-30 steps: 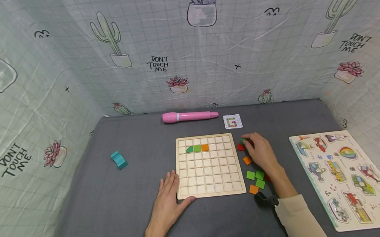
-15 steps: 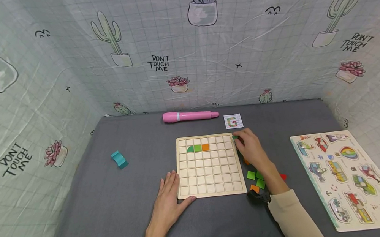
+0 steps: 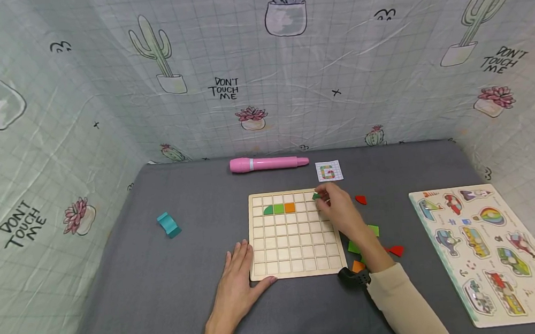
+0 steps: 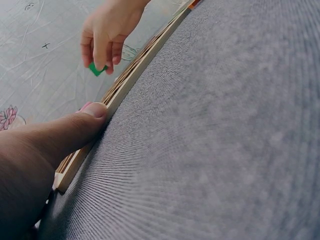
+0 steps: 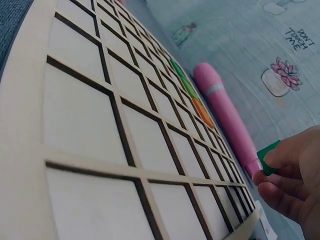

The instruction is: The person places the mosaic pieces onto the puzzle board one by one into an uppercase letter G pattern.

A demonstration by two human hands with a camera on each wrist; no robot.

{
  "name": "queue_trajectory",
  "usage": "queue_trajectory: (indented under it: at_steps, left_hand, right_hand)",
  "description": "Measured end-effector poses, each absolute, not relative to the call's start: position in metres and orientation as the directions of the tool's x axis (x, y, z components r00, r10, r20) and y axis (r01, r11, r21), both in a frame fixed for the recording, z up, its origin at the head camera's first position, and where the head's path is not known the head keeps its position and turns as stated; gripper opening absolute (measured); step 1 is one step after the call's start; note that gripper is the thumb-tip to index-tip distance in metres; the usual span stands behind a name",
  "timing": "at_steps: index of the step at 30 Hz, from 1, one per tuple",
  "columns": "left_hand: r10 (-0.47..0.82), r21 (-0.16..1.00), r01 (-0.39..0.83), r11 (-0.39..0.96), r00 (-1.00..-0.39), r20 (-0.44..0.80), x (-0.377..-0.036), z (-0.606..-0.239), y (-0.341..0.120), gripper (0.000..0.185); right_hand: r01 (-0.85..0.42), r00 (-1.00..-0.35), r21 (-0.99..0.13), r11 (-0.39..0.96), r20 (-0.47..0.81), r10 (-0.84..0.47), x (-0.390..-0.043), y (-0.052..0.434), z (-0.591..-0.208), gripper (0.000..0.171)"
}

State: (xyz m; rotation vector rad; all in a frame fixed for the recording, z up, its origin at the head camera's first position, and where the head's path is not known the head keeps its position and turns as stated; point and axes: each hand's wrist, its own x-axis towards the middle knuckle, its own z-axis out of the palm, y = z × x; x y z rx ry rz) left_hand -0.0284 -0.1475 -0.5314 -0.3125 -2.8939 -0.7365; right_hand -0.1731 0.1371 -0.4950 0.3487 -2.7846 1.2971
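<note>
A wooden grid board (image 3: 288,242) lies flat on the grey cloth. One of its upper rows carries a dark green curved-edge tile (image 3: 268,210), a light green square tile (image 3: 278,209) and an orange square tile (image 3: 290,208). My left hand (image 3: 234,281) rests at the board's near left corner, fingers extended along the left side and thumb (image 4: 92,111) on the front edge. Above the board's upper right part, my right hand (image 3: 340,212) pinches a small dark green tile (image 5: 268,157) between thumb and fingers. The fingers partly cover that tile's outline.
Loose green tiles (image 3: 353,247), an orange tile (image 3: 357,266) and red tiles (image 3: 396,251) lie right of the board, some under my forearm. Behind are a pink microphone-like stick (image 3: 272,163) and a pattern card (image 3: 328,171). A picture puzzle (image 3: 491,253) lies far right, a teal block (image 3: 169,225) left.
My right hand has picked up the green tile from beside the board and carried it left over the upper right cells. The left hand has stayed at the corner.
</note>
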Motion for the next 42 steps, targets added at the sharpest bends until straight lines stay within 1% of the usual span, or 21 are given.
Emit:
queue_trajectory:
  at_steps: [6, 14, 21, 27, 42]
  left_hand:
    - [0.171, 0.439, 0.249, 0.863, -0.963, 0.209, -0.029, -0.532, -0.147, 0.094]
    - [0.163, 0.456, 0.227, 0.861, -0.971, 0.175, -0.029, -0.532, -0.148, 0.095]
    - [0.166, 0.458, 0.227, 0.859, -0.971, 0.170, -0.029, -0.532, -0.148, 0.096]
    - [0.163, 0.458, 0.223, 0.861, -0.972, 0.167, -0.029, -0.533, -0.148, 0.096]
    - [0.169, 0.455, 0.234, 0.859, -0.969, 0.179, -0.029, -0.534, -0.149, 0.095]
  right_hand:
    - [-0.256, -0.964, -0.734, 0.629, 0.143, -0.225, -0.175, 0.126, -0.502, 0.018]
    - [-0.286, -0.955, -0.692, 0.663, 0.150, -0.256, -0.178, 0.114, -0.510, 0.016]
    - [-0.268, -0.959, -0.682, 0.681, 0.120, -0.257, -0.179, 0.110, -0.516, 0.014]
    - [-0.285, -0.956, -0.674, 0.681, 0.147, -0.255, -0.180, 0.108, -0.518, 0.016]
    - [-0.267, -0.957, -0.656, 0.706, 0.096, -0.273, -0.176, 0.106, -0.515, 0.025]
